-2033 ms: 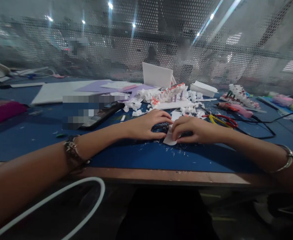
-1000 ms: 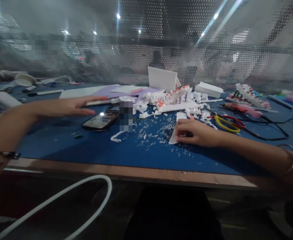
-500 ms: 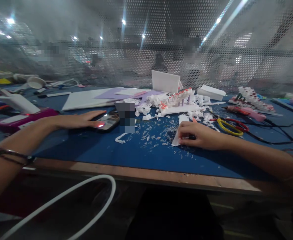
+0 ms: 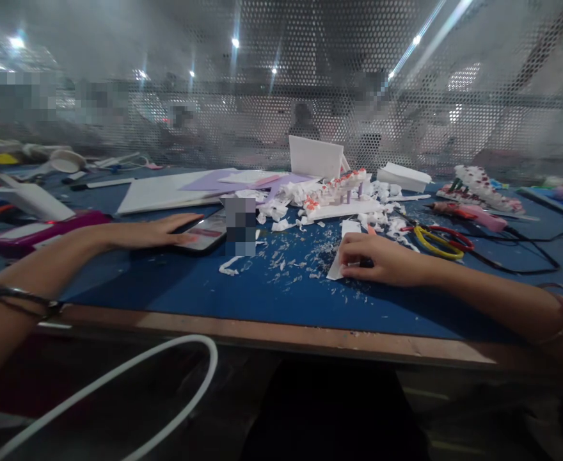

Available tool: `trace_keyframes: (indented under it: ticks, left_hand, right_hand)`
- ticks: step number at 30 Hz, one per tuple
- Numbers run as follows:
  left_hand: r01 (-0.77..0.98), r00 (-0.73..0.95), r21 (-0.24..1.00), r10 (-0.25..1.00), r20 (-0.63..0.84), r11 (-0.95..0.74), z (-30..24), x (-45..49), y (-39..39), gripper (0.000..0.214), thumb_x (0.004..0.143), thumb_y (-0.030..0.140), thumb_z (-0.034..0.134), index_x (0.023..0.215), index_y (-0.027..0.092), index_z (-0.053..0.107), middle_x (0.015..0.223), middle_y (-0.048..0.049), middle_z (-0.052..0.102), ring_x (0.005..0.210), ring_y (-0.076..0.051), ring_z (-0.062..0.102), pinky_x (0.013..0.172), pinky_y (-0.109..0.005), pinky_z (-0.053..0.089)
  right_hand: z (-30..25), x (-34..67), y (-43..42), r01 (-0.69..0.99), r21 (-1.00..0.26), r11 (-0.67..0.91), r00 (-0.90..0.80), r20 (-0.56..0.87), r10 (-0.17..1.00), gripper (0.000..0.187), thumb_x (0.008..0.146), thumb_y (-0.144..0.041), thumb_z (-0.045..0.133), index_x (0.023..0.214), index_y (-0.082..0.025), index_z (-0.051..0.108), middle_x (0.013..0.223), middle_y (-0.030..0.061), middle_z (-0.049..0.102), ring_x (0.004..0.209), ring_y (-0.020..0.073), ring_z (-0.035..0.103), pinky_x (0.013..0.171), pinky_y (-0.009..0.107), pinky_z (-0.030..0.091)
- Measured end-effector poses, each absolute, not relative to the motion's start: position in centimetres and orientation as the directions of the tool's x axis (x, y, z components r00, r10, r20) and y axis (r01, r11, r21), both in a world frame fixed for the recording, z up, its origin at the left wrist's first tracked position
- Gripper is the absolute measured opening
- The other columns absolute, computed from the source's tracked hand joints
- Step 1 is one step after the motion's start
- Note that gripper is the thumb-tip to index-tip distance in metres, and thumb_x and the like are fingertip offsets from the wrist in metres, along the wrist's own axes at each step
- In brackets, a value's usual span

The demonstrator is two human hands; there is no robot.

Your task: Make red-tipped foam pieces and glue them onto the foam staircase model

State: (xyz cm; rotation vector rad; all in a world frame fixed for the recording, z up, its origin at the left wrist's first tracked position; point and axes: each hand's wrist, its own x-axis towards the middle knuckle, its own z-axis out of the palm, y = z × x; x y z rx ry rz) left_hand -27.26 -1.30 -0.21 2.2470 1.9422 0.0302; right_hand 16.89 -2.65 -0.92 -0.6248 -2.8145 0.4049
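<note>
My left hand (image 4: 159, 232) rests at the near left end of a smartphone (image 4: 205, 233) lying on the table, fingers stretched out, thumb at the edge of its lit screen. The phone's far right part is covered by a blurred patch. My right hand (image 4: 377, 257) is closed, its thumb and fingers pinching a flat white strip (image 4: 335, 267) against the blue table top (image 4: 272, 294). A small dark thing shows between these fingers; I cannot make out what it is. White shavings (image 4: 286, 251) lie scattered between my hands.
Beyond my hands are a white model with red bits (image 4: 339, 195), crumpled white scraps (image 4: 274, 210) and white and lilac sheets (image 4: 166, 191). Right lie yellow-and-red-handled scissors (image 4: 437, 243) and a pink corded tool (image 4: 487, 219). A purple box (image 4: 46, 230) sits left. A white cable (image 4: 166, 349) loops in front.
The phone's screen shows lighter content, and the bright glow by my left thumb is gone. The view has shifted slightly; my right hand keeps its pinch on the white strip.
</note>
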Motion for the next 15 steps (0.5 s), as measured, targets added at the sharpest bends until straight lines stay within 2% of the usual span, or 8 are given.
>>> trace_keyframes:
  ticks: [4, 9, 12, 13, 15]
  left_hand:
    - [0.979, 0.128, 0.175, 0.986, -0.106, -0.108, -0.3, -27.0, -1.6, 0.081, 0.079, 0.067, 0.034, 0.138, 0.012, 0.022, 0.145, -0.0161, 0.02, 0.126, -0.029, 0.033, 0.095, -0.038, 0.034]
    - [0.948, 0.092, 0.301, 0.993, 0.069, -0.109, 0.3, -26.1, -1.7, 0.072, 0.08, 0.067, 0.024, 0.13, 0.018, 0.038, 0.141, -0.0108, 0.035, 0.117, -0.026, 0.043, 0.087, -0.033, 0.04]
    - [0.956, 0.129, 0.233, 0.968, 0.217, -0.18, 1.5, -23.7, -1.8, 0.063, 0.082, 0.058, 0.035, 0.123, 0.011, 0.043, 0.136, -0.0143, 0.04, 0.121, -0.028, 0.035, 0.098, -0.037, 0.028]
    - [0.962, 0.16, 0.164, 0.937, 0.31, -0.218, 1.9, -22.5, -1.9, 0.056, 0.083, 0.052, 0.037, 0.116, 0.009, 0.048, 0.128, -0.0153, 0.047, 0.116, -0.028, 0.038, 0.098, -0.038, 0.027]
    - [0.942, 0.242, 0.129, 0.892, 0.382, -0.311, 2.5, -19.5, -2.5, 0.042, 0.088, 0.041, 0.03, 0.097, 0.008, 0.054, 0.106, -0.0124, 0.058, 0.097, -0.022, 0.049, 0.091, -0.035, 0.032]
  right_hand:
    - [-1.0, 17.0, -2.7, 0.392, -0.309, 0.866, -0.878, 0.156, 0.453, 0.019, 0.086, -0.032, 0.044, 0.084, -0.016, 0.055, 0.092, 0.0058, 0.051, 0.081, 0.0138, 0.047, 0.079, 0.032, 0.036]
    - [-1.0, 17.0, -2.5, 0.355, -0.303, 0.884, -0.892, 0.173, 0.417, 0.019, 0.086, -0.03, 0.045, 0.087, -0.015, 0.056, 0.09, 0.0057, 0.051, 0.08, 0.0132, 0.047, 0.076, 0.029, 0.038]
    - [-1.0, 17.0, -2.4, 0.338, -0.303, 0.891, -0.899, 0.177, 0.401, 0.017, 0.085, -0.029, 0.047, 0.087, -0.014, 0.056, 0.089, 0.0057, 0.051, 0.078, 0.0124, 0.047, 0.072, 0.026, 0.039]
    - [-0.9, 17.0, -2.4, 0.337, -0.303, 0.892, -0.899, 0.179, 0.4, 0.017, 0.085, -0.028, 0.047, 0.087, -0.015, 0.056, 0.09, 0.0058, 0.051, 0.078, 0.0124, 0.047, 0.072, 0.026, 0.039]
    - [-0.9, 17.1, -2.4, 0.333, -0.3, 0.894, -0.899, 0.184, 0.397, 0.016, 0.085, -0.028, 0.048, 0.087, -0.015, 0.057, 0.091, 0.006, 0.051, 0.079, 0.0127, 0.048, 0.073, 0.026, 0.04]
